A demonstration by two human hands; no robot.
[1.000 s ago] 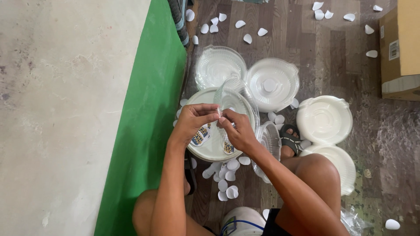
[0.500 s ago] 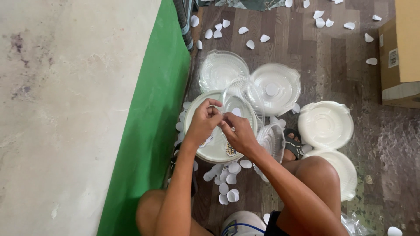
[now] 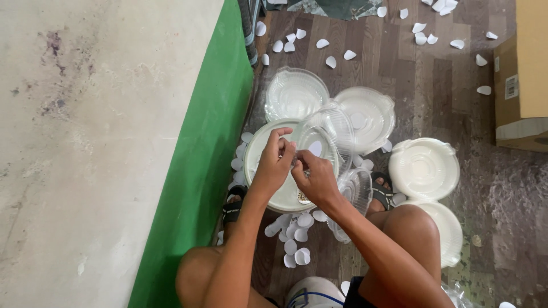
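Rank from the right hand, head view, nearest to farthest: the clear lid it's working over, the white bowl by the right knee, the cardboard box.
From the right hand:
1. Clear lid: directly under and just above the fingers, at the hand.
2. White bowl: to the right, beside the knee.
3. Cardboard box: far upper right, at the frame edge.

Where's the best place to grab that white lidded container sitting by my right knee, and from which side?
Probably the rim of the white lidded container, from above at its far right edge. It lies flat on the wooden floor, and the lip juts out there. That side is bare floor; the near side touches another white container.
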